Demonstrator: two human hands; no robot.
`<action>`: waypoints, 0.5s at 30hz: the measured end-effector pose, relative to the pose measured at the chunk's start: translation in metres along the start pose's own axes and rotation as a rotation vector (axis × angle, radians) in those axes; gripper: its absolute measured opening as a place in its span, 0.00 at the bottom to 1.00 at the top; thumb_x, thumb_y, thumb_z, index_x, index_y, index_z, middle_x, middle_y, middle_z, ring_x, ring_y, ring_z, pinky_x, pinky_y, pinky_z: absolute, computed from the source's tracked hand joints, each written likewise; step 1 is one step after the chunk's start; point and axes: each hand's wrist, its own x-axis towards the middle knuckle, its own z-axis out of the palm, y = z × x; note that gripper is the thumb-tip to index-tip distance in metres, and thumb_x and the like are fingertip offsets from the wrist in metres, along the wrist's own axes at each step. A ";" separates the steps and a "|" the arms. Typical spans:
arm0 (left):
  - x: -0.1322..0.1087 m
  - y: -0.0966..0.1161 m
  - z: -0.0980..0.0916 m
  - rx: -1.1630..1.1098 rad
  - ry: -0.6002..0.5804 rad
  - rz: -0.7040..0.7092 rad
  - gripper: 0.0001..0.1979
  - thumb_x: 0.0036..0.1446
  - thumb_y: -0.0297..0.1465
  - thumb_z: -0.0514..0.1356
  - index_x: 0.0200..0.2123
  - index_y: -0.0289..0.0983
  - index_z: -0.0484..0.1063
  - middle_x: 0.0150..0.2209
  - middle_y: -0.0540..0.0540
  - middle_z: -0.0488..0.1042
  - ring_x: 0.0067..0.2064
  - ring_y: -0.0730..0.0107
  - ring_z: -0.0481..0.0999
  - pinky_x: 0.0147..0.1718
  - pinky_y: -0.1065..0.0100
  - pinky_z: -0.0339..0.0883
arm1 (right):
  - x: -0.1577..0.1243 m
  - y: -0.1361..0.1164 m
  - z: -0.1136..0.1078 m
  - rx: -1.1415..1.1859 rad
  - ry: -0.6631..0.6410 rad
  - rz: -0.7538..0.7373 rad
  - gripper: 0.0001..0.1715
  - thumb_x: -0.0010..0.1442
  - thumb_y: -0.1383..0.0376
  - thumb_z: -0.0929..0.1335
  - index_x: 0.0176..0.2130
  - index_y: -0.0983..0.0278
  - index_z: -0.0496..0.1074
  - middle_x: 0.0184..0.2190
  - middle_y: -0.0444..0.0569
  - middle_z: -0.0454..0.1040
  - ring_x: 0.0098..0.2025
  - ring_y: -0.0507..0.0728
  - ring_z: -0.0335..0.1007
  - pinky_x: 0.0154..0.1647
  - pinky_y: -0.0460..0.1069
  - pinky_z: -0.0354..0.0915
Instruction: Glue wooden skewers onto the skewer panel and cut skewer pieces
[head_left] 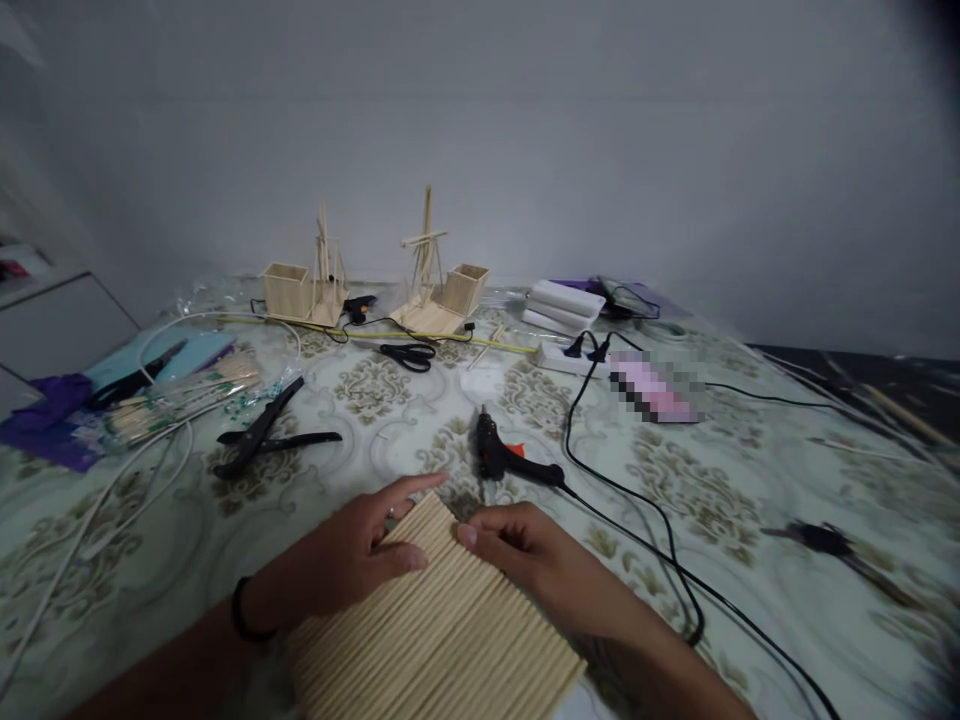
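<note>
A flat panel of pale wooden sticks [442,630], laid side by side, is held between my hands at the bottom of the head view. My left hand [367,545] grips its upper left edge, thumb on top and the index finger stretched past the corner. On the upper right edge, my right hand [517,545] pinches the panel with the thumb on top and the other fingers curled beneath. Just beyond the panel lies a black glue gun [510,455] with an orange trigger, its nozzle pointing away from me.
Black-handled cutters [262,435] lie at left, near bagged sticks [187,395]. Black scissors [409,356] rest farther back. Two stick models with boxes [289,292] [465,288] stand by the wall. A power strip [574,358] feeds black cables trailing right. Keys [821,540] lie far right.
</note>
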 end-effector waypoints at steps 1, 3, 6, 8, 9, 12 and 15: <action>0.000 0.000 0.000 -0.001 -0.008 -0.004 0.30 0.64 0.35 0.63 0.68 0.48 0.65 0.47 0.46 0.80 0.38 0.63 0.79 0.37 0.65 0.71 | 0.001 0.001 0.000 -0.031 0.007 -0.013 0.35 0.65 0.37 0.68 0.26 0.62 0.65 0.23 0.38 0.55 0.26 0.50 0.49 0.26 0.48 0.48; 0.000 0.000 -0.001 -0.039 -0.017 -0.027 0.24 0.63 0.34 0.64 0.62 0.46 0.69 0.43 0.48 0.78 0.38 0.64 0.77 0.37 0.66 0.69 | 0.003 0.002 0.000 -0.099 0.041 -0.049 0.36 0.67 0.36 0.65 0.25 0.61 0.63 0.23 0.38 0.54 0.26 0.51 0.48 0.26 0.48 0.47; 0.001 -0.002 -0.003 -0.134 0.007 -0.036 0.19 0.62 0.34 0.65 0.55 0.44 0.67 0.39 0.51 0.74 0.36 0.67 0.74 0.35 0.68 0.66 | 0.005 0.002 -0.004 -0.183 0.109 -0.098 0.37 0.70 0.37 0.62 0.25 0.62 0.64 0.23 0.39 0.55 0.26 0.51 0.49 0.26 0.48 0.49; 0.003 -0.006 -0.005 -0.187 0.031 -0.045 0.19 0.62 0.34 0.65 0.53 0.44 0.64 0.38 0.52 0.73 0.35 0.68 0.72 0.34 0.68 0.64 | 0.006 0.001 -0.010 -0.230 0.179 -0.126 0.36 0.71 0.38 0.62 0.28 0.63 0.71 0.23 0.40 0.61 0.27 0.51 0.54 0.27 0.48 0.52; 0.004 -0.009 -0.006 -0.202 0.040 -0.045 0.19 0.61 0.35 0.65 0.53 0.44 0.63 0.38 0.52 0.72 0.35 0.68 0.72 0.33 0.68 0.63 | 0.006 0.001 -0.013 -0.246 0.229 -0.143 0.35 0.71 0.39 0.62 0.31 0.64 0.75 0.24 0.42 0.66 0.27 0.52 0.57 0.28 0.48 0.55; 0.007 -0.015 -0.009 -0.205 0.055 -0.027 0.20 0.61 0.35 0.65 0.54 0.45 0.62 0.38 0.52 0.72 0.35 0.68 0.72 0.34 0.68 0.62 | 0.003 -0.006 -0.024 -0.261 0.419 -0.207 0.33 0.70 0.40 0.65 0.37 0.65 0.80 0.27 0.46 0.75 0.30 0.55 0.69 0.33 0.49 0.65; 0.011 -0.019 -0.010 -0.147 0.077 -0.020 0.19 0.62 0.35 0.63 0.54 0.45 0.64 0.34 0.54 0.68 0.33 0.68 0.69 0.33 0.68 0.60 | -0.001 -0.025 -0.033 -0.314 0.512 -0.262 0.29 0.70 0.43 0.66 0.41 0.64 0.81 0.30 0.49 0.79 0.34 0.58 0.76 0.38 0.51 0.71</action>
